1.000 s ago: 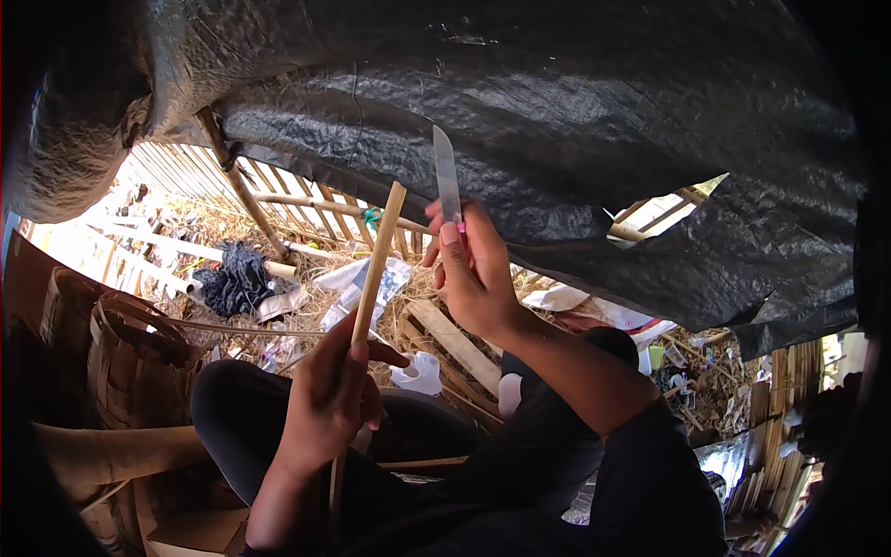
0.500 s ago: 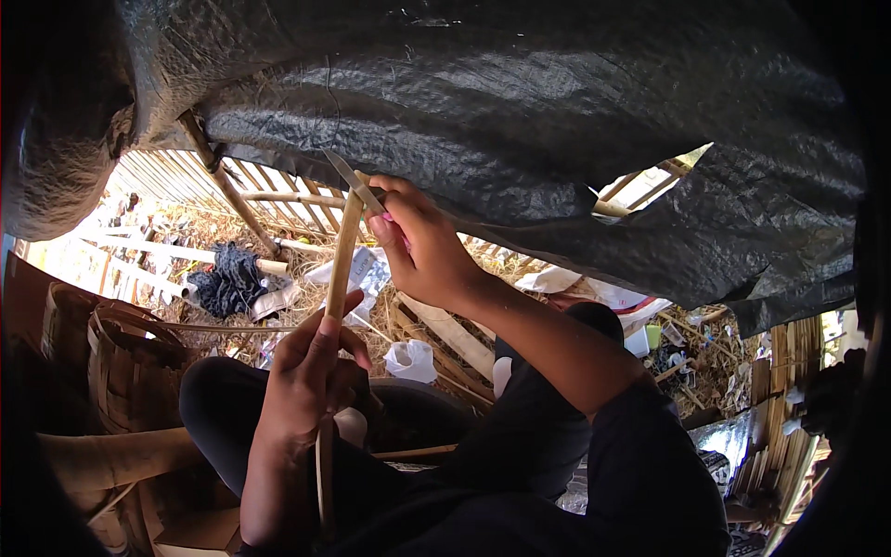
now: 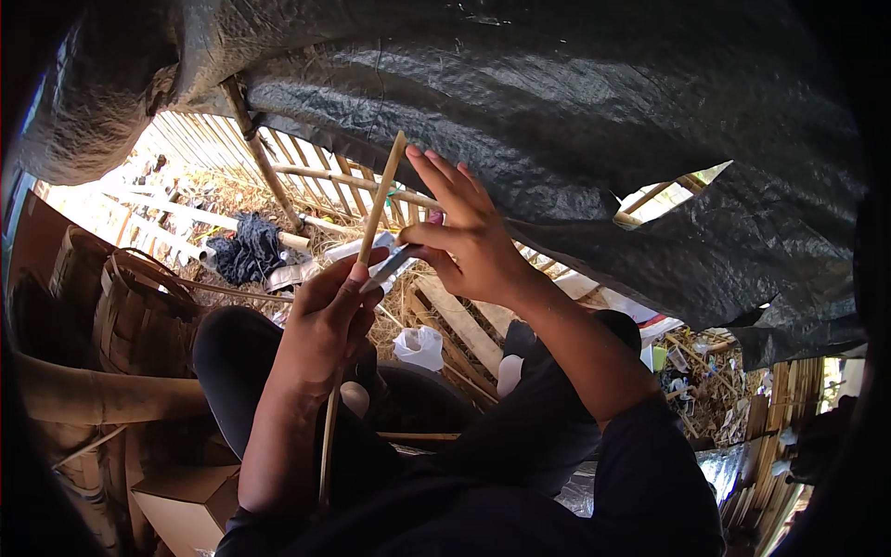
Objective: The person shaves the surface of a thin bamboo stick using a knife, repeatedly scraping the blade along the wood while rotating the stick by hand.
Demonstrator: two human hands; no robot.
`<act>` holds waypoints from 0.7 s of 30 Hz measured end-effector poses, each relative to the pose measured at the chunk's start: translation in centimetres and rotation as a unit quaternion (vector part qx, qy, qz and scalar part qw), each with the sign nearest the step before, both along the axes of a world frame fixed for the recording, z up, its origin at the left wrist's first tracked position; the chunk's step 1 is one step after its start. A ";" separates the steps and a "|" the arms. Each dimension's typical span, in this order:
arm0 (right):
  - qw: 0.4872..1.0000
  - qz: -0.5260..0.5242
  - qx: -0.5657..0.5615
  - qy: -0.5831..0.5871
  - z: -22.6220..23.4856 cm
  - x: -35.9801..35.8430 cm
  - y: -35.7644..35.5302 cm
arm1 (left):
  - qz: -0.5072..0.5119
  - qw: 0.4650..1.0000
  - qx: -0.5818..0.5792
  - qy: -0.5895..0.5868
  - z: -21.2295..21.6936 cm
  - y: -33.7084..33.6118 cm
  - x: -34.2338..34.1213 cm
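My left hand [image 3: 322, 325] is closed around a long, pale bamboo strip [image 3: 381, 206]. The strip rises above the thumb, leaning slightly right, and its lower end runs down past my wrist towards my lap. My right hand [image 3: 484, 249] pinches a knife [image 3: 391, 266] between thumb and forefinger, while the other fingers stretch upward beside the strip's top. A bit of pink handle shows by the right fingers. The blade points down and left, close to the left fingers and the strip; whether it touches the strip I cannot tell.
A black plastic sheet [image 3: 575, 121] hangs across the far side, before a bamboo slat fence [image 3: 204, 144]. Dark cloth [image 3: 249, 249], a white plastic bag [image 3: 419, 347] and planks [image 3: 461, 320] lie beyond my legs. Woven baskets [image 3: 139, 320] and a cardboard box [image 3: 181, 511] stand at left.
The knife has come down from the strip's top to near my left hand, its blade turned downward. My right fingers have stretched out. The strip's upper end has shifted right and up.
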State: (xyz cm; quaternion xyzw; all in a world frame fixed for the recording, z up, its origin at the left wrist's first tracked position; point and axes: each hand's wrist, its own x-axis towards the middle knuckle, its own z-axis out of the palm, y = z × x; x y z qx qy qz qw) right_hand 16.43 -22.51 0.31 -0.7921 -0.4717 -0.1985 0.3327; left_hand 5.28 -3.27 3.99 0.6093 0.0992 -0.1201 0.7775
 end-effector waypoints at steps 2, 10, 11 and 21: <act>0.998 0.028 -0.056 -0.030 -0.1 0.1 -0.2 | -0.003 1.000 -0.020 0.015 -0.1 0.0 0.1; 0.985 0.115 -0.102 0.074 0.2 -1.0 -0.5 | -0.037 0.995 -0.092 0.031 -0.9 1.2 0.9; 0.985 0.119 -0.102 0.076 0.3 -1.4 -0.3 | -0.034 0.995 -0.093 0.033 -1.1 1.5 1.2; 0.934 0.275 -0.090 0.207 -0.5 -6.1 2.5 | 0.006 0.981 -0.196 0.002 -4.0 0.0 2.4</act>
